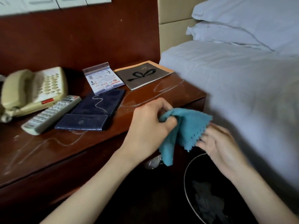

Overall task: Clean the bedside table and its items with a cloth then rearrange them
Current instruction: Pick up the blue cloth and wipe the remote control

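Note:
A blue cloth (187,128) hangs in front of the bedside table (48,149). My left hand (150,125) grips its upper corner and my right hand (216,143) pinches its zigzag lower edge. On the reddish wooden top lie a cream telephone (34,89), a white remote control (51,114), a dark blue folder (92,113), a standing plastic card holder (103,78) and a grey booklet with a black bow print (144,74). Pale chalk-like scribbles cross the table top and the folder.
A bed with white sheets (242,88) and pillows (252,18) stands tight against the table's right side. Below my hands a black waste bin (187,183) holds rubbish. A dark red wall panel rises behind the table.

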Available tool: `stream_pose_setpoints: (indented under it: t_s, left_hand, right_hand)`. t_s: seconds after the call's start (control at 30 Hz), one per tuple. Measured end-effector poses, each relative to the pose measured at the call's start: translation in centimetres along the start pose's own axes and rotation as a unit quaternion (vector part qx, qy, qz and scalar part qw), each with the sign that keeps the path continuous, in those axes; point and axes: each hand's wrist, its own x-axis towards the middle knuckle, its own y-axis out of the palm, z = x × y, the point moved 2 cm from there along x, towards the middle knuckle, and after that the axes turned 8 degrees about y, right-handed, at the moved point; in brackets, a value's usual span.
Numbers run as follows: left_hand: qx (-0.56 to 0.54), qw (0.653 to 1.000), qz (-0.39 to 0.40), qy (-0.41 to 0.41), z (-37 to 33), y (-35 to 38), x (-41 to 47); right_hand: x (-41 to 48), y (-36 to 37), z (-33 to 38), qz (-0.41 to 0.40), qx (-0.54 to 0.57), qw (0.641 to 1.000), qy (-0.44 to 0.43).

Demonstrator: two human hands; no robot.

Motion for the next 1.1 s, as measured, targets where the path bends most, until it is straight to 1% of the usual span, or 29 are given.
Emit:
stream_pose_setpoints:
  t_s: [0.07, 0.17, 0.23, 0.3, 0.37, 0.43, 0.53, 0.6, 0.63, 0.7, 0.73, 0.8, 0.87, 0.93, 0.97, 1.03, 1.1]
  left_hand:
    - [-0.013, 0.999, -0.029, -0.017, -0.3, -1.7, 2.0]
    - [-0.06, 0.995, -0.069, -0.046, -0.6, -4.4, 5.1]
    - [-0.056, 0.993, -0.089, -0.055, -0.8, -6.0, 6.8]
    - [-0.053, 0.992, -0.09, -0.068, -0.9, -7.2, 8.2]
    - [-0.079, 0.99, -0.079, -0.089, -0.8, -8.1, 9.1]
    - [-0.145, 0.979, -0.073, -0.121, -0.8, -8.9, 9.6]
    - [-0.238, 0.955, -0.091, -0.152, -0.5, -10.1, 9.7]
    - [-0.269, 0.945, -0.097, -0.161, -0.1, -10.9, 9.6]
    - [-0.274, 0.943, -0.092, -0.166, 0.1, -11.3, 9.5]
    - [-0.256, 0.948, -0.065, -0.175, 0.5, -12.3, 9.3]
    - [-0.235, 0.954, -0.043, -0.18, 0.7, -12.9, 9.2]
    - [-0.196, 0.963, -0.006, -0.185, 1.3, -14.2, 9.1]
    - [-0.186, 0.963, -0.005, -0.196, 2.3, -15.4, 8.9]
    - [-0.168, 0.962, -0.02, -0.213, 3.7, -16.5, 8.3]
    - [-0.137, 0.965, -0.023, -0.222, 4.6, -17.0, 7.8]
    - [-0.043, 0.969, -0.009, -0.243, 6.5, -17.9, 6.6]
    - [0.105, 0.963, 0.026, -0.249, 8.5, -18.9, 5.3]
  right_hand:
    - [0.1, 1.3, 1.6, 0.001, 0.012, 0.999, -0.035]
    - [0.5, 3.2, 3.6, 0.024, 0.024, 0.997, -0.072]
    - [1.1, 4.7, 4.8, 0.044, 0.017, 0.994, -0.103]
    - [1.6, 6.7, 6.0, 0.055, -0.004, 0.988, -0.143]
    - [2.2, 8.8, 6.9, 0.079, -0.032, 0.982, -0.166]
    - [2.7, 10.9, 7.4, 0.124, -0.079, 0.974, -0.17]
    - [3.2, 13.6, 7.4, 0.187, -0.159, 0.953, -0.176]
    - [3.7, 14.9, 7.3, 0.18, -0.181, 0.95, -0.177]
    - [4.2, 15.5, 7.3, 0.155, -0.194, 0.951, -0.183]
    - [5.2, 16.3, 7.7, 0.103, -0.223, 0.95, -0.193]
    - [5.8, 16.7, 7.9, 0.098, -0.227, 0.951, -0.184]
    - [6.7, 17.4, 8.3, 0.123, -0.201, 0.961, -0.143]
    - [7.6, 18.0, 8.8, 0.134, -0.159, 0.973, -0.099]
    - [8.4, 18.5, 9.1, 0.115, -0.116, 0.985, -0.05]
    - [8.7, 18.7, 9.1, 0.099, -0.099, 0.99, -0.023]
    - [9.4, 19.3, 9.1, 0.081, -0.087, 0.993, 0.011]
    - [10.1, 19.8, 8.9, 0.073, -0.086, 0.993, 0.022]
